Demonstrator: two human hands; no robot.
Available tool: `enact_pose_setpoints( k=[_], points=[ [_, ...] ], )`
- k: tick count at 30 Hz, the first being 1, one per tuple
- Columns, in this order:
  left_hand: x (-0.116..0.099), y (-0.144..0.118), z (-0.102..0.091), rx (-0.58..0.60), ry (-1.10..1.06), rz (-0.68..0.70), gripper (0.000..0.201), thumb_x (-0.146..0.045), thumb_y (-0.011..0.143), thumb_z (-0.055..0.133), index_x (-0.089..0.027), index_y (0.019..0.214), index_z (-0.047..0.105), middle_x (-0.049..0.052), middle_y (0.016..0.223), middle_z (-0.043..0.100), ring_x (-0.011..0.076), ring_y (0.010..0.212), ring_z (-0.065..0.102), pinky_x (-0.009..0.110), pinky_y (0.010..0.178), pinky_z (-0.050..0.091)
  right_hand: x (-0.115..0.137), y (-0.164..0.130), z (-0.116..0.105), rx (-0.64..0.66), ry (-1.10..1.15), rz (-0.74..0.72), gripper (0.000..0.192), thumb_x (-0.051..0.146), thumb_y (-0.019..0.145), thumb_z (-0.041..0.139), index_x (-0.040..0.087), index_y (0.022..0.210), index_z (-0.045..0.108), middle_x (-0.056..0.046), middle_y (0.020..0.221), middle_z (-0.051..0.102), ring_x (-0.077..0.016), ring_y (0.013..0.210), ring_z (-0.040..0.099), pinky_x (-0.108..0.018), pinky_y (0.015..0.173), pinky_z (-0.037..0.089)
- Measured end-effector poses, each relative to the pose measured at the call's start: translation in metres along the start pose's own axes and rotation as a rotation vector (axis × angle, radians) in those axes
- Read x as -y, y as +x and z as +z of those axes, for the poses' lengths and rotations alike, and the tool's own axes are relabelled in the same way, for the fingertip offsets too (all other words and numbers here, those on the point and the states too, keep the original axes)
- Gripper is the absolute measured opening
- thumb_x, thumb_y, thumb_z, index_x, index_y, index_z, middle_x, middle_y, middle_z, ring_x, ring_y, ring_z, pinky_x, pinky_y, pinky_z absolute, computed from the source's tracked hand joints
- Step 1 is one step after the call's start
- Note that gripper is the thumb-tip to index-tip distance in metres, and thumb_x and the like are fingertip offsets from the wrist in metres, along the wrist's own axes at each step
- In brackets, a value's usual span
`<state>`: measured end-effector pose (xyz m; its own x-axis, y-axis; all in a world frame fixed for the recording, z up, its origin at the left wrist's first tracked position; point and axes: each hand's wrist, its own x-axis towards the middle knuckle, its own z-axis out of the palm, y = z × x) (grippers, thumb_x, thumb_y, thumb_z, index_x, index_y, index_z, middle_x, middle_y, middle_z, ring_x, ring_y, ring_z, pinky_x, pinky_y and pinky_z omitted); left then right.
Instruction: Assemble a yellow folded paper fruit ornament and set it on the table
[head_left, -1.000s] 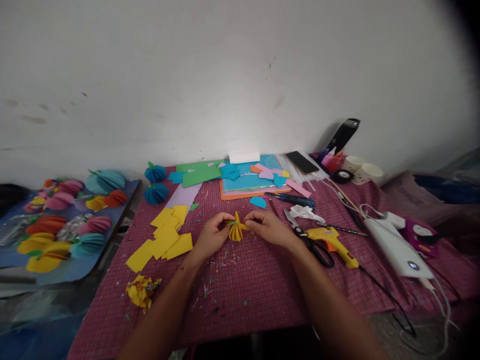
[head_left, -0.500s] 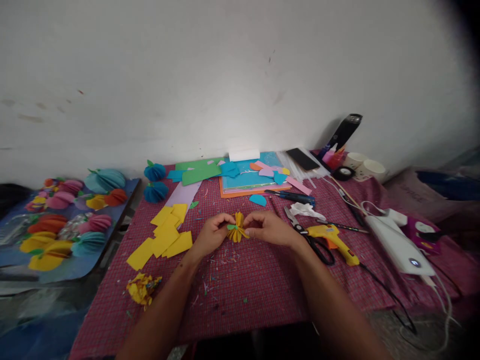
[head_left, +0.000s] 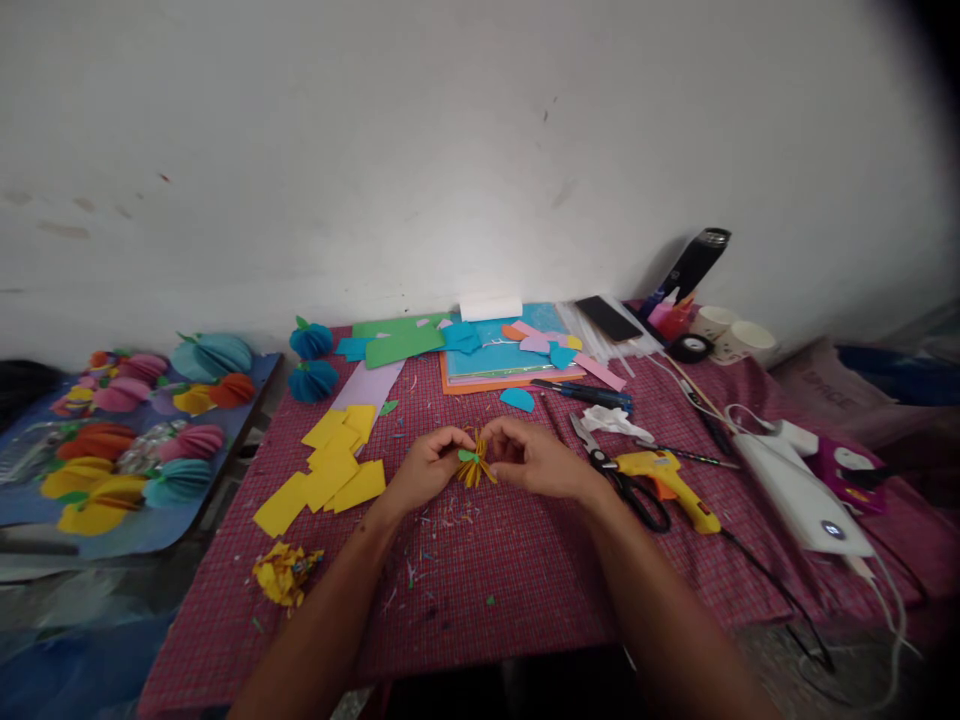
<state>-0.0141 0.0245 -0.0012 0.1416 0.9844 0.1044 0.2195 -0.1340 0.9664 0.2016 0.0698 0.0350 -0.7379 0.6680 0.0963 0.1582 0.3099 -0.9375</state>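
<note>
Both hands met over the middle of the red checked cloth (head_left: 480,580). The left hand (head_left: 424,468) and right hand (head_left: 534,458) were each closed in a pinch on a small yellow folded-paper ornament (head_left: 473,466), held between them just above the cloth, with a green leaf (head_left: 466,456) showing on its near-left face. Whether the leaf was fixed or only resting there could not be told. Cut yellow paper pieces (head_left: 330,470) lay to the left, a crumpled yellow scrap (head_left: 283,575) nearer and further left. Right of the hands lay scissors (head_left: 622,480) and a yellow glue gun (head_left: 667,482), its cord trailing off the near right edge. Finished paper balls (head_left: 311,362) sat far left on the table, more on a side board (head_left: 150,440). Judged risks: too hard a pinch would likely crush the fanned folds; if the glue was soft, the leaf might slide or lift, and fingertips might stick or pick up loose trimmings from the cloth. The right wrist sat near the gun and scissors, so a sideways sweep could knock the nozzle or snag the cord.
</note>
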Motion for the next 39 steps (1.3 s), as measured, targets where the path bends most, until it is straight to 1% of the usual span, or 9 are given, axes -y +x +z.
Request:
enact_pose_setpoints(
  k=[5, 9, 12, 17, 22, 26, 31, 36, 39],
  points=[
    [-0.001, 0.0, 0.001, -0.008, 0.009, 0.0, 0.011, -0.025, 0.086, 0.059, -0.019, 0.091, 0.067, 0.003, 0.087, 0.067, 0.0156, 0.08, 0.06, 0.028, 0.076, 0.048, 0.001, 0.0, 0.0, -0.01, -0.035, -0.009, 0.025, 0.016, 0.078, 0.065, 0.022, 0.102, 0.058, 0.002, 0.083, 0.057, -0.0117, 0.07, 0.051, -0.023, 0.061, 0.041],
    [-0.001, 0.0, 0.0, -0.011, 0.003, -0.003, 0.01, -0.022, 0.085, 0.059, -0.019, 0.091, 0.067, 0.003, 0.087, 0.067, 0.0154, 0.079, 0.06, 0.027, 0.075, 0.048, 0.004, 0.0, -0.001, -0.02, -0.084, -0.021, 0.019, 0.016, 0.08, 0.064, 0.021, 0.096, 0.058, 0.003, 0.079, 0.056, -0.0114, 0.067, 0.05, -0.023, 0.059, 0.039],
    [-0.001, 0.0, 0.0, -0.018, 0.002, -0.002, 0.012, -0.018, 0.084, 0.057, -0.019, 0.091, 0.067, 0.003, 0.089, 0.067, 0.0158, 0.081, 0.061, 0.028, 0.077, 0.048, 0.005, 0.0, -0.002, -0.034, -0.147, -0.027, 0.018, 0.014, 0.079, 0.065, 0.021, 0.094, 0.058, 0.003, 0.079, 0.057, -0.0119, 0.067, 0.051, -0.023, 0.059, 0.039],
    [-0.001, 0.0, 0.0, -0.032, -0.001, -0.012, 0.013, -0.019, 0.082, 0.058, -0.019, 0.091, 0.067, 0.004, 0.09, 0.068, 0.0165, 0.082, 0.062, 0.028, 0.076, 0.049, 0.005, 0.0, -0.004, -0.075, -0.293, -0.014, 0.017, 0.015, 0.077, 0.067, 0.021, 0.093, 0.063, 0.0, 0.084, 0.063, -0.0146, 0.072, 0.054, -0.025, 0.064, 0.039],
    [-0.001, 0.0, 0.0, -0.026, -0.001, -0.006, 0.012, -0.021, 0.083, 0.059, -0.019, 0.091, 0.068, 0.003, 0.09, 0.068, 0.0161, 0.081, 0.062, 0.028, 0.076, 0.048, 0.006, 0.0, -0.006, -0.115, -0.449, -0.091, 0.009, 0.017, 0.077, 0.069, 0.021, 0.083, 0.065, -0.002, 0.085, 0.062, -0.019, 0.086, 0.056, -0.029, 0.074, 0.041],
    [-0.002, 0.0, 0.0, -0.021, 0.003, -0.011, 0.011, -0.02, 0.084, 0.059, -0.019, 0.091, 0.067, 0.003, 0.089, 0.068, 0.0155, 0.081, 0.061, 0.027, 0.076, 0.048, 0.005, 0.0, -0.005, -0.126, -0.503, -0.112, 0.006, 0.022, 0.08, 0.069, 0.021, 0.084, 0.066, -0.005, 0.09, 0.062, -0.0203, 0.09, 0.056, -0.031, 0.078, 0.042],
    [-0.002, -0.001, 0.0, -0.01, 0.007, -0.001, 0.012, -0.018, 0.084, 0.058, -0.019, 0.092, 0.066, 0.002, 0.09, 0.067, 0.0153, 0.083, 0.061, 0.027, 0.078, 0.047, 0.001, 0.001, -0.004, -0.096, -0.509, -0.113, 0.005, 0.021, 0.079, 0.068, 0.021, 0.084, 0.065, -0.004, 0.087, 0.064, -0.0195, 0.085, 0.058, -0.03, 0.077, 0.041],
    [0.0, -0.001, 0.001, -0.006, 0.01, -0.003, 0.011, -0.019, 0.085, 0.058, -0.019, 0.092, 0.067, 0.002, 0.089, 0.067, 0.015, 0.082, 0.061, 0.027, 0.078, 0.047, -0.005, 0.005, 0.002, -0.025, -0.484, -0.1, 0.01, 0.016, 0.082, 0.061, 0.021, 0.087, 0.068, -0.002, 0.082, 0.068, -0.0173, 0.075, 0.059, -0.028, 0.069, 0.038],
    [0.001, 0.0, 0.002, -0.003, 0.026, 0.007, 0.013, -0.017, 0.084, 0.056, -0.019, 0.092, 0.067, 0.002, 0.089, 0.067, 0.0148, 0.082, 0.061, 0.026, 0.077, 0.047, -0.008, 0.007, 0.007, -0.046, -0.537, -0.113, 0.009, 0.017, 0.083, 0.061, 0.02, 0.084, 0.069, -0.003, 0.081, 0.068, -0.0173, 0.074, 0.058, -0.027, 0.067, 0.036]
  ],
)
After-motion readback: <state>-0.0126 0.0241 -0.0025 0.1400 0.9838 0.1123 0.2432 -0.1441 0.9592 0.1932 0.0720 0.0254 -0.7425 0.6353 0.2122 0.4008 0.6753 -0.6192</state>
